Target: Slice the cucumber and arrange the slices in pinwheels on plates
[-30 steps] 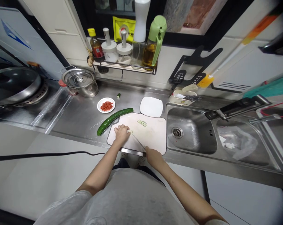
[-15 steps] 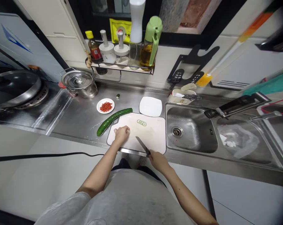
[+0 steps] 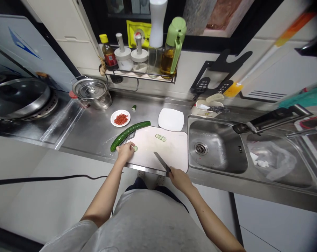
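Observation:
A pale chopping board (image 3: 145,161) lies on the steel counter. Over its left end, my left hand (image 3: 125,152) is closed, its fingertips at a cucumber slice (image 3: 135,149). My right hand (image 3: 180,179) grips the handle of a kitchen knife (image 3: 161,160), whose blade points up and left over the board. A row of several overlapping cucumber slices (image 3: 160,137) lies near the board's far edge. One long cucumber (image 3: 127,134) rests along the board's left side, just beyond my left hand. A small cucumber end (image 3: 134,107) sits farther back on the counter.
A small plate of red pieces (image 3: 120,118) and a white square plate (image 3: 170,119) stand behind the board. To the left are a lidded steel pot (image 3: 97,94) and a covered wok (image 3: 19,96). A sink (image 3: 218,150) adjoins on the right; a rack of bottles (image 3: 142,76) hangs above.
My left hand has moved left across the board, and the cucumber slice at its fingertips now shows more plainly. My right hand and the knife have stayed nearly in place. The view has shifted slightly.

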A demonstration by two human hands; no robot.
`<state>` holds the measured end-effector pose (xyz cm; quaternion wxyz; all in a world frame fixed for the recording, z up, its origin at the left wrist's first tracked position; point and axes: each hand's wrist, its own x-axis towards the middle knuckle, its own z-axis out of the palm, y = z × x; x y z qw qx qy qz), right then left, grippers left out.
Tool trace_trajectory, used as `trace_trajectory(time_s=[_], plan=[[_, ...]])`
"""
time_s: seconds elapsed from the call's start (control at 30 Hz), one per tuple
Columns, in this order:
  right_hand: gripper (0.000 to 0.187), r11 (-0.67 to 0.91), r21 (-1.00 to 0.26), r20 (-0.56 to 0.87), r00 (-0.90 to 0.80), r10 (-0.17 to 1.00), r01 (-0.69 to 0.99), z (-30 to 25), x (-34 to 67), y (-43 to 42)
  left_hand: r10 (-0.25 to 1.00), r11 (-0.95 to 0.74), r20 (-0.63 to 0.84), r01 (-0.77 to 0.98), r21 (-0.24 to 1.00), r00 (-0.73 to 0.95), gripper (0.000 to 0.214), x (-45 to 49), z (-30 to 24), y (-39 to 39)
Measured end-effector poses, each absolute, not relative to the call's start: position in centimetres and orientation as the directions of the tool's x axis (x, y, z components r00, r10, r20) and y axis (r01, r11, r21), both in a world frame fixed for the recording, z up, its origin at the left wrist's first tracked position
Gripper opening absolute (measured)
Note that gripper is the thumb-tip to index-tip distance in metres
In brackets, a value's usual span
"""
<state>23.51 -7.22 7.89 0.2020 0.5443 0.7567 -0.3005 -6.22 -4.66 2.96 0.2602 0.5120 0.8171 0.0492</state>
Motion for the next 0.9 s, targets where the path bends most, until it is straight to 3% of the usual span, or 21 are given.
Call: trace_trajectory(time_s=[0.13,0.3,0.47,0.7,0.9], plan=[[0.032,0.23,-0.238,-0.632,-0.33,0.701,0.944,7.8,23.5,-7.1,0.872,0.461,-0.34,0.823,0.331,-0.352,0.028,-6.1,2.7,-4.7],[0.031,0.23,-0.251,-0.612,-0.338,0.715,0.94,7.6,23.9,-7.2,0.883,0.445,-0.305,0.841,0.307,-0.356,0.016,-6.0,2.8,-5.1],[0.027,0.182,-0.203,-0.606,-0.269,0.748,0.962,7.7,24.5,-6.8,0.906,0.417,-0.248,0.821,0.391,-0.343,0.021,-3.6,3.4,-3.6],[0.023,0.092,-0.157,-0.565,-0.166,0.808,0.983,7.6,26.5,-5.8,0.98,0.155,-0.187,0.847,0.509,-0.068,0.035,4.8,3.1,1.6],[0.024,0.031,-0.15,-0.56,-0.111,0.821,0.988,7.6,28.1,-5.9,0.972,0.046,-0.227,0.899,0.436,0.06,0.035,7.0,2.3,4.7]])
